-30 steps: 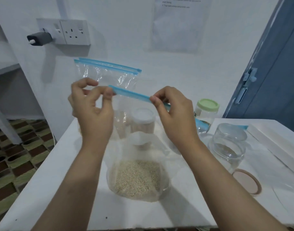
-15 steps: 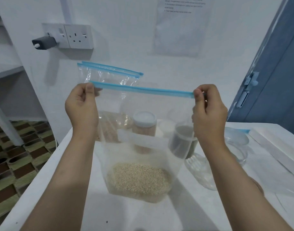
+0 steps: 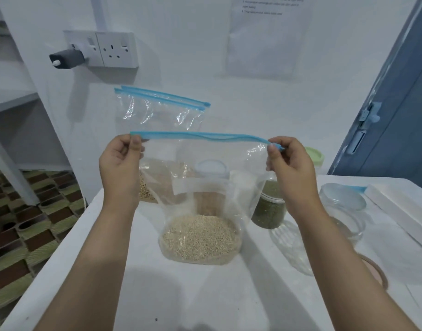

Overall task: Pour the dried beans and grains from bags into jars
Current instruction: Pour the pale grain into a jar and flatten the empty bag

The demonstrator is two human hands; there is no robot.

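White counter: grain bag now stretched flat — L hand, R hand pinching zip strip ends, seal apparently shut; not yet pourable.

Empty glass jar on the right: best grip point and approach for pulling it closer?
Judging by the view, take the empty glass jar around its upper wall just below the rim, coming from the near right side with the right hand. It stands upright with its mouth open, and that side looks clear; the bag crowds its left.
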